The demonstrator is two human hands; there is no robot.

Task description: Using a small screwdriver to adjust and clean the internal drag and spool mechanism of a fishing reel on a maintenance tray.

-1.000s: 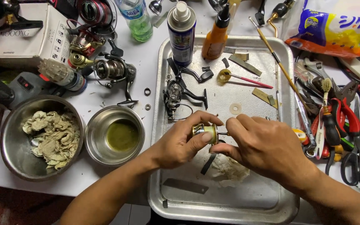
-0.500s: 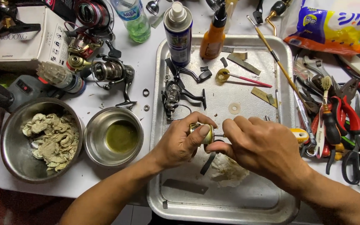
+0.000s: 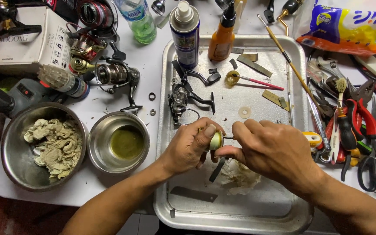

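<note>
Over the metal tray [image 3: 299, 61] on the white counter [image 3: 109, 187], the left hand [image 3: 188, 146] has its fingers [image 3: 208, 131] curled tight around a small round pale-yellow part [image 3: 216, 140], the thumb pressed on its top. The right hand [image 3: 275, 152] meets it from the other side, its fingers pinched closed on a thin metal tool [image 3: 228, 138] whose tip touches the part; what the tip is doing there is hidden by the knuckles. Just below the fingers lie a crumpled white rag [image 3: 240, 176] and a dark flat strip [image 3: 217, 169]. Just beyond the left fingers sits a stripped dark fishing-reel frame [image 3: 183, 98], with a spray can [image 3: 185, 32] and an orange bottle [image 3: 222, 37] farther up. Well out past the left wrist stand a steel bowl of greenish liquid [image 3: 120, 141] and a bowl of soiled rags [image 3: 44, 146]. Beyond the right hand, pliers and scissors [image 3: 370, 143] are heaped together.
</note>
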